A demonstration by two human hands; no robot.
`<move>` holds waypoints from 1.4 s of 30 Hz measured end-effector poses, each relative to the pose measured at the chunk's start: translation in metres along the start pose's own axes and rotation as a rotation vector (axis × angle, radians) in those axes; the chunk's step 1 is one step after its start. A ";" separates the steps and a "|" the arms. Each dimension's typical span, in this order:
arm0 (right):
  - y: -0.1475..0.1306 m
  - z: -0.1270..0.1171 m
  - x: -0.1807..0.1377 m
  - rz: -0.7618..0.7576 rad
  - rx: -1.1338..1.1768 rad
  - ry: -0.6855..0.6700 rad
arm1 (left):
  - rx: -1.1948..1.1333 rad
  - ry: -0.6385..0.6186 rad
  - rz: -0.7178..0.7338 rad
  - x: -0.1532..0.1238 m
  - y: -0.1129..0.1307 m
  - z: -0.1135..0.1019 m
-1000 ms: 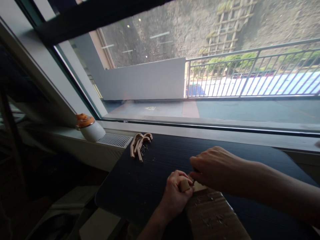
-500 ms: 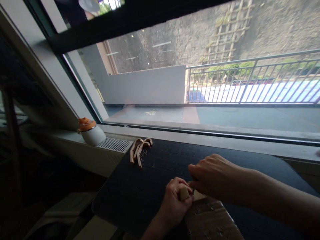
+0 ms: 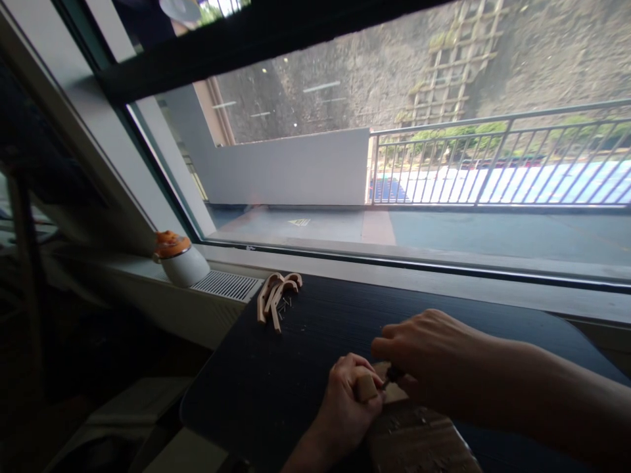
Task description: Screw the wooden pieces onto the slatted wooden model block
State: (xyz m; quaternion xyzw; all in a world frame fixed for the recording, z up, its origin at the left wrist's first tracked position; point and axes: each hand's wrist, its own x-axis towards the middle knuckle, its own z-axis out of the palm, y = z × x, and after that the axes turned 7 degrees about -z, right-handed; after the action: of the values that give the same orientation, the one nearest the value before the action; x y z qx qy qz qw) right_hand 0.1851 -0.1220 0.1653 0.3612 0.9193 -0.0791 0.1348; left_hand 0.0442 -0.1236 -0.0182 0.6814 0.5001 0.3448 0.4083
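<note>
My left hand [image 3: 345, 401] is closed around a small pale wooden piece [image 3: 367, 387], holding it down at the near edge of a dark table [image 3: 276, 374]. My right hand [image 3: 424, 358] is curled over it, fingers pinched on a small dark tool [image 3: 393, 376] whose tip meets the wood. Both hands work above a brown cardboard sheet [image 3: 419, 440] strewn with wood shavings.
Several curved pale wooden pieces [image 3: 276, 292] with small nails lie at the table's far left corner. A white pot with an orange lid [image 3: 178, 259] stands on the sill beside a vent grille [image 3: 227, 284]. A large window runs behind the table.
The view has tilted slightly. My right hand has shifted a little down and right, so the dark tool now shows between it and the wooden piece. My left hand keeps its grip.
</note>
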 end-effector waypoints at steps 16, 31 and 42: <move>0.001 0.006 0.006 -0.033 0.044 -0.069 | 0.002 -0.027 -0.028 0.000 0.003 -0.001; 0.000 0.004 0.005 -0.041 0.010 -0.051 | -0.024 0.001 -0.034 0.000 0.001 0.000; 0.000 0.000 0.000 0.010 0.000 0.004 | -0.037 0.009 -0.027 0.000 -0.003 0.002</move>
State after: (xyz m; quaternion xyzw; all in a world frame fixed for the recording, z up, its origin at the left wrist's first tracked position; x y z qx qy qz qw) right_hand 0.1854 -0.1218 0.1657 0.3658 0.9178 -0.0776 0.1333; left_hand 0.0446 -0.1237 -0.0213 0.6655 0.5047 0.3512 0.4232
